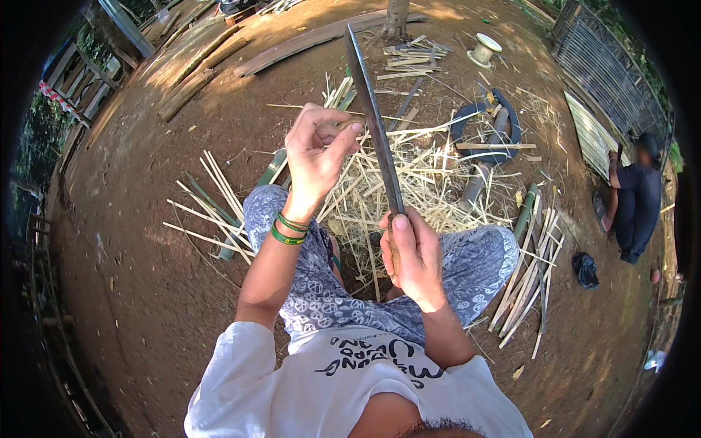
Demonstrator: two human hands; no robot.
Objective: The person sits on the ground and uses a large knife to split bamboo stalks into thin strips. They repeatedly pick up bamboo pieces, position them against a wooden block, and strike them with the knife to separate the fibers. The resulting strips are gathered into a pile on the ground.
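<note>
My right hand (412,255) grips the handle of a long dark machete (374,120), whose blade points up and away from me. My left hand (315,153), with green bands on the wrist, is raised beside the blade and pinches a thin bamboo strip (416,131) that runs to the right across the blade. I sit cross-legged in patterned trousers on bare earth, with a heap of pale bamboo shavings (431,186) just beyond my knees.
Split bamboo strips lie to my left (212,208) and right (529,274). A dark tyre (485,117) and a spool (483,50) sit further out. Another person (634,201) crouches at the right near a bamboo fence (610,73). Long poles (197,69) lie at the upper left.
</note>
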